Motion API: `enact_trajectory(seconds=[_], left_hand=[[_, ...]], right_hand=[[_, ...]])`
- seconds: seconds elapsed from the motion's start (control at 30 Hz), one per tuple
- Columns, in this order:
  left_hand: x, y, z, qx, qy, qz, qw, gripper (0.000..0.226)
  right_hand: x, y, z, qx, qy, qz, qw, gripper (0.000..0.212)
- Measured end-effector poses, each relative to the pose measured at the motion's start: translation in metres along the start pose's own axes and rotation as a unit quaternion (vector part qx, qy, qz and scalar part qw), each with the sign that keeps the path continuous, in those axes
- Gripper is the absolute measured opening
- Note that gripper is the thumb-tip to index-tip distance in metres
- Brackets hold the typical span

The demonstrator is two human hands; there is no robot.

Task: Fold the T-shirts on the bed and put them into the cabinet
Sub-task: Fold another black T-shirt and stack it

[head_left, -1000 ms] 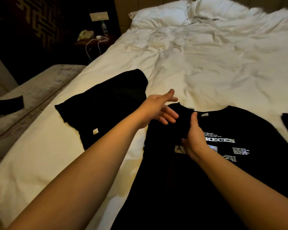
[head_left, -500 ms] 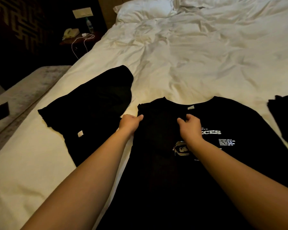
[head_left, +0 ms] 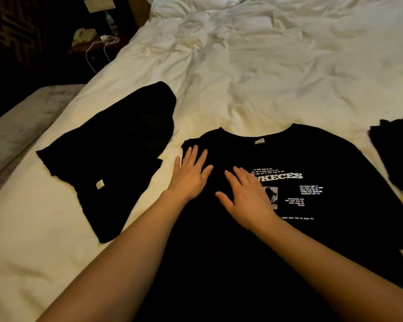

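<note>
Three black shirts lie on the white bed (head_left: pixel 265 73). The print shirt (head_left: pixel 335 163) is in the middle, right in front of the person. It lies flat with its neck away from the person. It has white letters, small white lines of words and a little picture on its chest, and a small white tag at the neck. Its left side looks folded in over the body.

Both hands are on this shirt. The left hand (head_left: pixel 191 175) lies flat near the left shoulder with its fingers straight and spread. The right hand (head_left: pixel 247 196) lies flat on the chest, partly over the picture, with its fingers straight and a little apart. Neither hand pinches the cloth.

The left shirt (head_left: pixel 112 154) lies just beside the print shirt. It is rumpled and has a small white tag. The right shirt (head_left: pixel 396 154) is at the edge of the view, so only part shows.

Two pillows (head_left: pixel 196 5) sit at the far end. A phone (head_left: pixel 84 34), a bottle (head_left: pixel 111 22) and a white cable (head_left: pixel 96 52) are on the dark nightstand beside the bed.
</note>
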State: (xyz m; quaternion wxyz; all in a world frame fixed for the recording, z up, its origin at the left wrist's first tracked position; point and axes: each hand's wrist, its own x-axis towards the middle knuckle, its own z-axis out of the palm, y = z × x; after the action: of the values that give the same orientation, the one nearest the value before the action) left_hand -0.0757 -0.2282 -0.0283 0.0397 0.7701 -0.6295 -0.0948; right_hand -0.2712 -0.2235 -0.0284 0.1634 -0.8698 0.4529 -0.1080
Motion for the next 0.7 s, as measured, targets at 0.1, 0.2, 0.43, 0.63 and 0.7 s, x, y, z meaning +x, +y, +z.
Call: enact_trajectory(seconds=[0.1, 0.2, 0.43, 0.63, 0.7], left_hand=[[-0.002, 0.003, 0.002, 0.014, -0.038, -0.011, 0.999, 0.061], [-0.004, 0.008, -0.008, 0.031, -0.07, -0.031, 0.997, 0.063], [-0.045, 0.058, -0.014, 0.138, 0.021, 0.038, 0.989, 0.061], [-0.072, 0.117, 0.004, 0.019, -0.032, 0.078, 0.996, 0.06], [-0.078, 0.143, 0.009, -0.001, -0.051, 0.098, 0.994, 0.06]], right_hand=[[-0.001, 0.006, -0.002, -0.03, -0.027, -0.007, 0.999, 0.074], [-0.002, 0.006, -0.008, -0.035, -0.062, -0.015, 0.997, 0.074], [-0.05, 0.03, -0.038, 0.051, 0.023, 0.02, 0.998, 0.061], [-0.096, 0.07, -0.064, 0.007, 0.149, 0.144, 0.978, 0.048], [-0.103, 0.085, -0.071, 0.0, 0.187, 0.153, 0.97, 0.046]])
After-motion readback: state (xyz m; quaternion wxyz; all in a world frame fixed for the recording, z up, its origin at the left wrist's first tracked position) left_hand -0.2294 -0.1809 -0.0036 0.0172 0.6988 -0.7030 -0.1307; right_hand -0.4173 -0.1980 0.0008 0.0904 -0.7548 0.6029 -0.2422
